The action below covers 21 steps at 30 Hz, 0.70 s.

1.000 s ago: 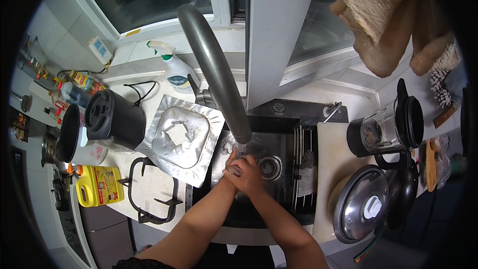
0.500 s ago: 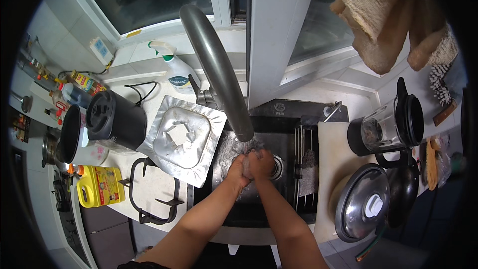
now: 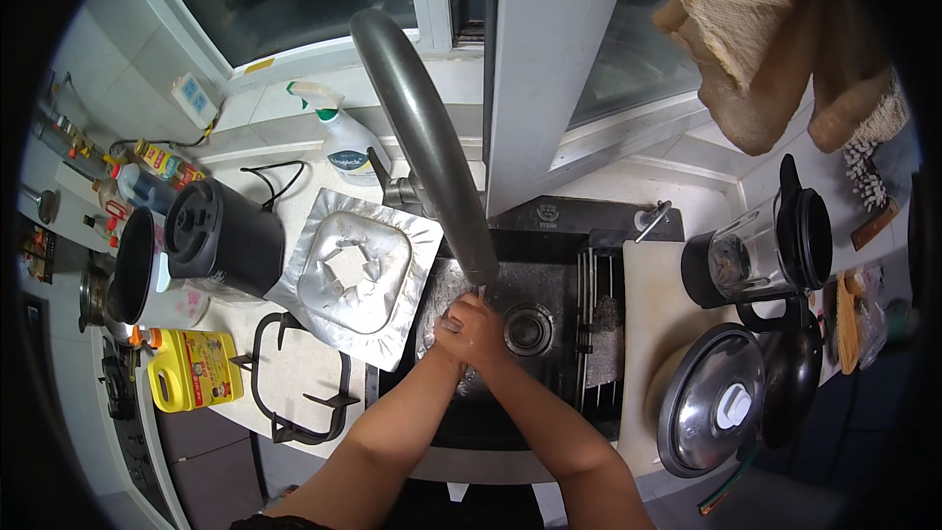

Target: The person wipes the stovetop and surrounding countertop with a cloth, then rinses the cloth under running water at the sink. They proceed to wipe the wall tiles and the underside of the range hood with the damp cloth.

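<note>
Head view: both hands clasped under the faucet

The right hand (image 3: 481, 336) wraps over the left hand (image 3: 448, 345), fingers curled together; most of the left is covered, and whether anything is caught between the palms I cannot tell. Both are inside the dark sink (image 3: 520, 407), left of the round drain (image 3: 530, 331), just below the spout of the grey faucet (image 3: 422, 128). The sink floor beside them looks wet.

The faucet arches over the basin directly ahead of the hands — the nearest thing in their way. On the right, a wire rack (image 3: 584, 334) spans the sink and narrows the free space, with a grey pad (image 3: 605, 344) lying on it. On the left, a square foil liner (image 3: 392, 285), torn open at its middle, slants against the sink's edge.

Farther left sit a black pan support (image 3: 257, 358), a yellow jug (image 3: 196, 371) and a dark lidded container (image 3: 224, 240). A spray bottle (image 3: 348, 149) stands behind the foil, beside the faucet's base. Right of the sink, a pale board (image 3: 643, 309) lies by a domed metal lid (image 3: 711, 397) with a white knob, and a blender jug (image 3: 751, 255) stands behind — beige towels (image 3: 751, 29) hang above.
</note>
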Each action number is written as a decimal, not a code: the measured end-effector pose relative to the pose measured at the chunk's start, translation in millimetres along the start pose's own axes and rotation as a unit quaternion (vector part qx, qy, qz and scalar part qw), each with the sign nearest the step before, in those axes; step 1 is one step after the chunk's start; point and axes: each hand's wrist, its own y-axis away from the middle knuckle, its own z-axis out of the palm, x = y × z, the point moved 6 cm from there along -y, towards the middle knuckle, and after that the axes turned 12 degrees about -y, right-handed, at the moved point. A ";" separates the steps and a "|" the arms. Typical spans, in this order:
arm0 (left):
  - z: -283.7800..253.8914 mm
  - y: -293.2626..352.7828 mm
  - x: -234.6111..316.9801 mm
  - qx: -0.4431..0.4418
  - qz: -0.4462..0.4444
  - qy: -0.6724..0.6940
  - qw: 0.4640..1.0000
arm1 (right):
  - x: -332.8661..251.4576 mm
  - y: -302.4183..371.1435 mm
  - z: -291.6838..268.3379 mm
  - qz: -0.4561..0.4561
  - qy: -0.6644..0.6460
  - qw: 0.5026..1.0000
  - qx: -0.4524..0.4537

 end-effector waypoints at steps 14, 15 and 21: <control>28.1 55.4 28.5 0.268 0.038 -0.186 0.944 | 75.7 6.2 -33.5 0.401 -0.558 0.726 -0.031; 20.1 59.3 26.5 0.279 0.020 -0.215 0.936 | 67.2 1.5 -41.6 0.344 -0.585 0.735 0.004; -5.5 65.9 7.9 0.324 -0.144 -0.225 0.908 | 17.2 -11.9 -55.2 0.225 -0.717 0.657 0.065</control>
